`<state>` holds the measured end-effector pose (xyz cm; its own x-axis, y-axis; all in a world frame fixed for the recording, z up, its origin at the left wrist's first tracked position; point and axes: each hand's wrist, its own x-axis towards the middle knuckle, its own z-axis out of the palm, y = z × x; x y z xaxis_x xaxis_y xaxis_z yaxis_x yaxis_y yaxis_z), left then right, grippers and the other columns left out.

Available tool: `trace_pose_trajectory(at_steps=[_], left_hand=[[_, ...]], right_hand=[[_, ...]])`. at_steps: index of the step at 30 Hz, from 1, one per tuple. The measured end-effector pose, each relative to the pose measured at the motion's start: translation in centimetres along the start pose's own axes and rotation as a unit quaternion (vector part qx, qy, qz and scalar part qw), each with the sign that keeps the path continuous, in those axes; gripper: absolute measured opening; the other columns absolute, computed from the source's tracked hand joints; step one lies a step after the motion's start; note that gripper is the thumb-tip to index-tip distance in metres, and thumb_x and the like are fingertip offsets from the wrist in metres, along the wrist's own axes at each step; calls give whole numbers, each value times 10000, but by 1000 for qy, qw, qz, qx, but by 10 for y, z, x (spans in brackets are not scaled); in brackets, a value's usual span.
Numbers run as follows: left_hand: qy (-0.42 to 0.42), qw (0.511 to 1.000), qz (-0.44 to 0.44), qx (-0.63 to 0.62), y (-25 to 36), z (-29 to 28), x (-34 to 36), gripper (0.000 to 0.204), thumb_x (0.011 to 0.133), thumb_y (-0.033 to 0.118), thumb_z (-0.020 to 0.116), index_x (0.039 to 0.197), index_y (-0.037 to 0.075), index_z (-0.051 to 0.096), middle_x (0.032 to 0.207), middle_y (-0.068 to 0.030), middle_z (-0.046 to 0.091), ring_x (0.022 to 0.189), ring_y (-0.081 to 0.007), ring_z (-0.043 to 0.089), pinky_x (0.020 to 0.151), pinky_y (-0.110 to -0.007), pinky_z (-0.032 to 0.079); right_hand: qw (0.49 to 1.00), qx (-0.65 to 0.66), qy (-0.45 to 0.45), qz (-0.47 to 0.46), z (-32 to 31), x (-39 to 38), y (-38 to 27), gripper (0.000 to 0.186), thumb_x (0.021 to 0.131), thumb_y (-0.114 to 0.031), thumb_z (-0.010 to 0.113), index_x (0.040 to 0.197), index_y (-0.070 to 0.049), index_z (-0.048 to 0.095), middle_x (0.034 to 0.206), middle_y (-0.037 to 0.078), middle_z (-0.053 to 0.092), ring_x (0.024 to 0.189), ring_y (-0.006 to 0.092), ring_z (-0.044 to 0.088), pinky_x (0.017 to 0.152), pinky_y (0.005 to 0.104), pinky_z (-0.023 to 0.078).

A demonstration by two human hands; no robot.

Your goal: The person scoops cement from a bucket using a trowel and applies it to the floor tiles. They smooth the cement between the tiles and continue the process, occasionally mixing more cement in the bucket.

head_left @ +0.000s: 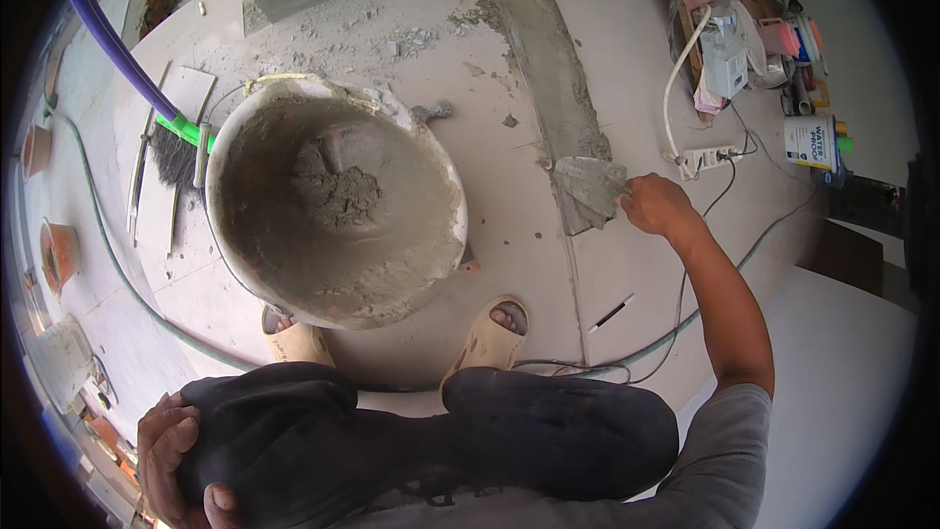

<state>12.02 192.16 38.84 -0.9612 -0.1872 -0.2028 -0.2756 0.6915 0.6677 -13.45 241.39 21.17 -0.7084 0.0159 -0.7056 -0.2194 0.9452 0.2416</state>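
My right hand (658, 204) is closed around the handle of a mortar-smeared trowel (589, 182). The blade lies at the near end of a long strip of wet grey mortar (550, 59) set in the pale tiled floor. My left hand (171, 456) rests on my left knee, fingers apart and holding nothing. In front of my feet stands a large bucket (452, 225), its walls coated with grey residue. A small heap of mortar (343, 194) sits at its bottom.
A broom (179, 159) with a purple handle lies left of the bucket. To the right are a power strip (707, 159), black cables and a white can (809, 142). A green hose (108, 235) curves along the left, near terracotta pots (59, 255). A pen-like stick (612, 312) lies near my right foot.
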Motion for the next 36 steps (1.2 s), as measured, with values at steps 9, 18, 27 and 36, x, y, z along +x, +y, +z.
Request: trace_pose_trajectory(at_steps=[9,18,27,36], left_hand=[[-6,997,69,32,16,11,36,489,952,353,559,1141,-96,609,1101,-242,646,1052,-377,606,920,-470,463],[14,996,61,64,30,15,31,402,945,292,527,1081,-71,636,1043,-223,656,982,-363,613,883,-454,467],[56,994,-22,87,49,12,1,383,984,279,518,1157,-56,588,1106,-188,628,1041,-310,579,970,-426,419],[130,978,-111,118,34,-4,-48,322,925,198,588,1122,-49,655,1120,-196,669,1044,-323,611,972,-402,423]], right_hand=[[999,39,0,7,79,-73,39,309,903,-309,573,948,-25,686,873,207,678,869,373,670,778,480,527],[800,600,9,18,40,-35,72,300,941,-251,570,1072,18,546,730,75,559,526,135,556,460,305,467],[821,563,97,-11,-61,134,80,377,956,-355,529,1131,-25,579,737,91,563,548,181,553,491,364,483],[873,476,104,-23,-166,231,25,397,966,-316,481,835,41,597,660,155,591,562,273,587,500,417,482]])
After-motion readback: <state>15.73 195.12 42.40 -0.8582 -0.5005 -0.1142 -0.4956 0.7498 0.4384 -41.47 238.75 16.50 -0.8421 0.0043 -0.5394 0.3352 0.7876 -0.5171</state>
